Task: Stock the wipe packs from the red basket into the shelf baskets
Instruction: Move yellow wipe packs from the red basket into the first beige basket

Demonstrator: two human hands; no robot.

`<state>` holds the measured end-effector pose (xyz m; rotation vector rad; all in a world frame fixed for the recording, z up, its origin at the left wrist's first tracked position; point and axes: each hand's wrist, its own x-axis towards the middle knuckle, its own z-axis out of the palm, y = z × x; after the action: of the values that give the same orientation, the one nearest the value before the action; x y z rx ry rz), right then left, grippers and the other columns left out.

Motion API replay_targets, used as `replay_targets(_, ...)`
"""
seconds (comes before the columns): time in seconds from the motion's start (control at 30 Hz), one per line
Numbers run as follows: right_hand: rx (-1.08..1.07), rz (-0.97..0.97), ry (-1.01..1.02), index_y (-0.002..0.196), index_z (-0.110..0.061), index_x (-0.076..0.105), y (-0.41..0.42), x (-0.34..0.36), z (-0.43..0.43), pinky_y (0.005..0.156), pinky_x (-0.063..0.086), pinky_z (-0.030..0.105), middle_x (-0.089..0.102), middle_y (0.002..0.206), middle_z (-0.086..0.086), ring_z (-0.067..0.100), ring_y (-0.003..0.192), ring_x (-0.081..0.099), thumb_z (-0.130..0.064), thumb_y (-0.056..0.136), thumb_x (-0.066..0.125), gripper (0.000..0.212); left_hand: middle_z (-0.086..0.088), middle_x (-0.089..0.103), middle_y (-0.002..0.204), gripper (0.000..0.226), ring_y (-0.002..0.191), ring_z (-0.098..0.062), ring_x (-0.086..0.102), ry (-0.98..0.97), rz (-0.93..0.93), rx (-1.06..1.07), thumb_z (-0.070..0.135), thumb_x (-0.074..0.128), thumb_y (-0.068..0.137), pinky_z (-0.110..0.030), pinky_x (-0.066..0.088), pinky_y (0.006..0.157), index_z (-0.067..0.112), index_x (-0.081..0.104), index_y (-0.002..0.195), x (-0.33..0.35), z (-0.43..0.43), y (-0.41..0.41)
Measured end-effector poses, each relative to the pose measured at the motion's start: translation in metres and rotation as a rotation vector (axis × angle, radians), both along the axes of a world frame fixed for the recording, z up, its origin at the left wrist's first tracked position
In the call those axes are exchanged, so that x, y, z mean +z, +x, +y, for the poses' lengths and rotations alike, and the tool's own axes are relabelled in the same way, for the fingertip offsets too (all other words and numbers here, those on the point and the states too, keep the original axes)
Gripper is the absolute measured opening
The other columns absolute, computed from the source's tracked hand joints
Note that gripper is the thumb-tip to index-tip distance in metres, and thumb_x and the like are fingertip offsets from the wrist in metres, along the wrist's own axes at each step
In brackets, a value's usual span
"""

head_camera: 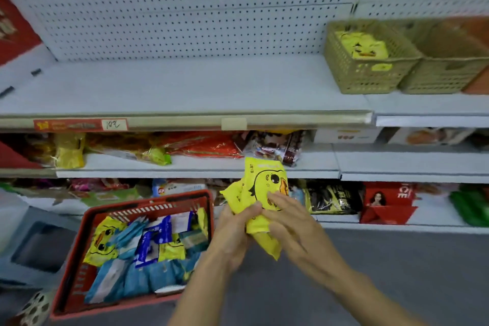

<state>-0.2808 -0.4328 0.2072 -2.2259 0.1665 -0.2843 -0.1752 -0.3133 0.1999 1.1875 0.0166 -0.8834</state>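
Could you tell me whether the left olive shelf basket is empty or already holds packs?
Not empty: yellow duck packs lie inside the left olive basket, visible over its rim.

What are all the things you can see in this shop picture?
held wipe packs: at least two, yellow with a duck, between both hands
red basket: one, red, low on the left
loose packs: many, blue, white and yellow, inside the red basket
shelf baskets: two, olive, top shelf on the right
stocked pack: one seen, yellow, in the left olive basket
snack bags: many, mixed colours, lower shelves
price tag: one, red and white, top shelf edge
left hand: one, grips the held packs
right hand: one, fingers rest on the held packs
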Motion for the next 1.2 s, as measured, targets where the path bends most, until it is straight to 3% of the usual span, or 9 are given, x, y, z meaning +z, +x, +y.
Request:
replay_targets(0.17, -0.58, -0.065, 0.52, 0.116, -0.022, 0.057, -0.007, 0.047, -0.083, 0.077, 0.048, 0.021, 0.06, 0.114, -0.006, 0.013, 0.105, 0.059, -0.031, 0.092, 0.059, 0.025, -0.014, 0.071, 0.114, 0.048, 0.1, -0.032, 0.069, 0.066, -0.115, -0.201, 0.013, 0.073, 0.08, -0.039, 0.058, 0.075, 0.006, 0.057, 0.124, 0.028, -0.049, -0.011)
replay_targets(0.27, -0.521, 0.146, 0.615, 0.126, -0.02, 0.053, -0.003, 0.069, -0.136, 0.078, 0.053, 0.031, 0.061, 0.117, 0.0, 0.018, 0.099, 0.062, -0.042, 0.087, 0.063, 0.046, -0.012, 0.073, 0.11, 0.034, 0.093, -0.028, 0.07, 0.113, -0.239, -0.391, 0.009, 0.068, 0.085, -0.034, 0.056, 0.07, 0.008, 0.061, 0.118, 0.051, -0.079, 0.0)
replay_targets(0.37, -0.418, 0.255, 0.651, 0.099, -0.015, 0.069, 0.002, 0.091, -0.176, 0.061, 0.05, 0.031, 0.073, 0.087, 0.004, 0.018, 0.07, 0.066, -0.039, 0.083, 0.068, 0.029, -0.011, 0.073, 0.109, 0.04, 0.095, -0.029, 0.07, 0.117, -0.306, -0.482, 0.013, 0.075, 0.079, -0.04, 0.057, 0.077, 0.01, 0.062, 0.117, 0.069, -0.116, 0.016)
replay_targets(0.5, -0.599, 0.068, 0.722, 0.092, -0.004, 0.066, 0.023, 0.105, -0.224, 0.043, 0.044, 0.023, 0.068, 0.065, 0.006, 0.017, 0.049, 0.06, -0.028, 0.086, 0.067, 0.024, -0.012, 0.073, 0.111, 0.054, 0.103, -0.033, 0.068, 0.07, -0.245, -0.315, 0.028, 0.078, 0.07, -0.053, 0.053, 0.092, 0.009, 0.063, 0.119, 0.088, -0.171, 0.04)
replay_targets(0.67, -0.558, -0.044, 0.835, 0.1, -0.009, 0.065, 0.06, 0.123, -0.275, 0.05, 0.055, 0.031, 0.074, 0.085, 0.01, 0.021, 0.064, 0.069, -0.026, 0.093, 0.059, 0.019, -0.009, 0.076, 0.096, 0.026, 0.078, -0.023, 0.074, 0.026, -0.315, -0.193, 0.017, 0.071, 0.084, -0.035, 0.058, 0.057, 0.011, 0.067, 0.109, 0.107, -0.238, 0.084)
replay_targets(0.87, -0.736, -0.203, 0.809, 0.097, -0.014, 0.064, 0.109, 0.156, -0.353, 0.046, 0.051, 0.026, 0.071, 0.085, 0.006, 0.018, 0.064, 0.066, -0.023, 0.093, 0.059, 0.012, -0.013, 0.076, 0.094, 0.02, 0.085, -0.029, 0.073, 0.007, -0.299, -0.094, 0.019, 0.066, 0.089, -0.046, 0.06, 0.073, 0.008, 0.066, 0.105, 0.128, -0.3, 0.149)
replay_targets(0.97, -0.941, -0.336, 0.567, 0.106, -0.014, 0.062, 0.12, 0.166, -0.407, 0.066, 0.051, 0.029, 0.068, 0.099, 0.003, 0.017, 0.083, 0.064, -0.025, 0.093, 0.059, 0.017, -0.008, 0.077, 0.091, 0.02, 0.082, -0.025, 0.074, 0.008, -0.332, -0.036, 0.023, 0.064, 0.091, -0.039, 0.06, 0.066, 0.01, 0.066, 0.106, 0.134, -0.323, 0.181)
replay_targets(1.07, -0.983, -0.156, 0.228, 0.106, -0.016, 0.059, 0.135, 0.167, -0.441, 0.086, 0.045, 0.035, 0.063, 0.105, 0.001, 0.022, 0.096, 0.059, -0.029, 0.093, 0.059, 0.019, -0.005, 0.077, 0.089, 0.019, 0.08, -0.022, 0.075, 0.007, -0.299, 0.019, 0.024, 0.064, 0.092, -0.035, 0.059, 0.061, 0.012, 0.066, 0.107, 0.133, -0.341, 0.194)
replay_targets(1.2, -0.802, 0.191, 0.2, 0.102, -0.01, 0.065, 0.167, 0.152, -0.464, 0.086, 0.051, 0.04, 0.068, 0.106, 0.011, 0.029, 0.094, 0.063, -0.028, 0.09, 0.062, 0.022, -0.005, 0.077, 0.09, 0.019, 0.079, -0.021, 0.074, 0.018, -0.26, 0.023, 0.024, 0.063, 0.093, -0.033, 0.058, 0.058, 0.013, 0.066, 0.107, 0.135, -0.356, 0.2)
